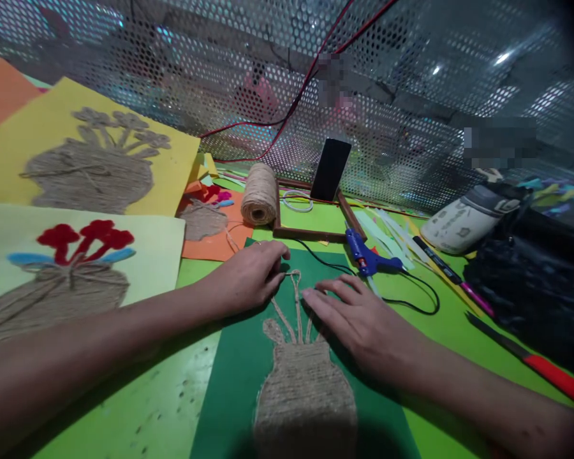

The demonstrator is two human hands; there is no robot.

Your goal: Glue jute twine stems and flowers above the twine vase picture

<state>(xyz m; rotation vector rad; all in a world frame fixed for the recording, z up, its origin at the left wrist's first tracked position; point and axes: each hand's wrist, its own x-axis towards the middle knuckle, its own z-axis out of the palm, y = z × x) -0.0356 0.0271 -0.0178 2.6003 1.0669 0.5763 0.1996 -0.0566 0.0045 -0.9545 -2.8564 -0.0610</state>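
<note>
A dark green sheet (234, 382) lies on the table, bearing a vase shape (306, 395) made of rows of twine. Twine stems (297, 306) rise from its neck, with a twine leaf at the left. My left hand (253, 271) is at the upper left of the sheet, thumb and fingers pinched on the twine that runs to the top of the middle stem. My right hand (347, 309) lies on the right stems, its fingers spread and nothing seen in them. A twine spool (259, 194) lies beyond my left hand.
Finished twine pictures on yellow (172, 153) and pale (162, 242) sheets lie left. A blue glue gun (370, 258) with a black cord, a wooden frame (310, 236), a phone (331, 170), a bottle (466, 220), markers and a red-handled knife (555, 379) are beyond and right.
</note>
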